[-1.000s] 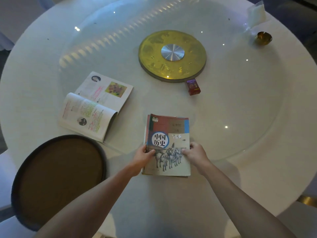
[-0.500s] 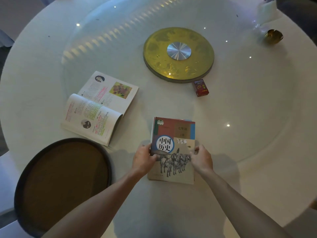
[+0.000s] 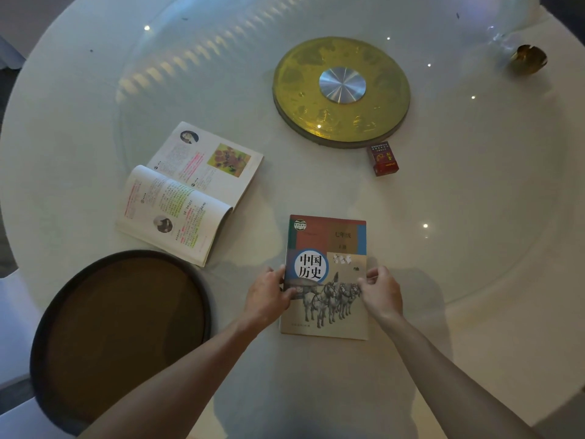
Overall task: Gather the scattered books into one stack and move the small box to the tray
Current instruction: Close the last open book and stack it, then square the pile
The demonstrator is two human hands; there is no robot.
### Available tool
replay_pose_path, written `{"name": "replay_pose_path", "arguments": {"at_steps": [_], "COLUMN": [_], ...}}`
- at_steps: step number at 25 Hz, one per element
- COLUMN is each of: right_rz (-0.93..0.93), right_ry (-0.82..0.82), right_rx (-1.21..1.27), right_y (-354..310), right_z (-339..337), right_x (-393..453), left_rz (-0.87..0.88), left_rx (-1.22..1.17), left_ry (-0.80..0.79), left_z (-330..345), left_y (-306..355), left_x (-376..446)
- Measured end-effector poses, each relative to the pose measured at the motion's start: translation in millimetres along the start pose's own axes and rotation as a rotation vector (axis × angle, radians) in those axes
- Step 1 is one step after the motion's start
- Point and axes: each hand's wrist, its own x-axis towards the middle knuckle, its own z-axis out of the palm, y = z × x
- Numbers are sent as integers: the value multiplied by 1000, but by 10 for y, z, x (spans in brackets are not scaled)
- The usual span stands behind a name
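Tray (image 3: 50, 327) seemingly bare — small box (image 3: 383, 158) outside.

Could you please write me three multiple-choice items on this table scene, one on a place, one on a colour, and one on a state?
1. Where does the small box lie?
A. in the round tray
B. beside the gold disc
C. on the open book

2. What colour is the small box?
A. red
B. blue
C. white

3. How does the book to the left of the history textbook lie?
A. shut
B. open
C. standing upright

Answers:
1 B: it sits at the near edge of the gold disc, and the round tray holds nothing.
2 A: its faces are red.
3 B: the open book shows both printed pages, while both hands grip the history textbook.
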Motion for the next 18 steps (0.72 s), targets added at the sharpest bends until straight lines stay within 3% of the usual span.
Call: {"name": "replay_pose_path", "arguments": {"at_steps": [5,8,10,13,18], "right_rz": [22,-101,-281,-575,-923], "right_ry": [7,97,153,86,-117], "right_rx": [10,-119,-181,-237,-442], "right_y": [-22,-144,-355,-855,-1732], "right_z": [-12,21,87,278,813], "right_x": [-31,-82,-102,-119,-171], "left_rz": [-20,-134,-281,-474,-567], "left_rx": [-60,-328,-563,-885,-873], "left_ry": [-48,-67,11,226,487], "left_z": [-13,-120,-266,-558,-1038], "left_y": [-6,-49,-126,-389,-769], "left_x": [-10,-24,8,138,107]}}
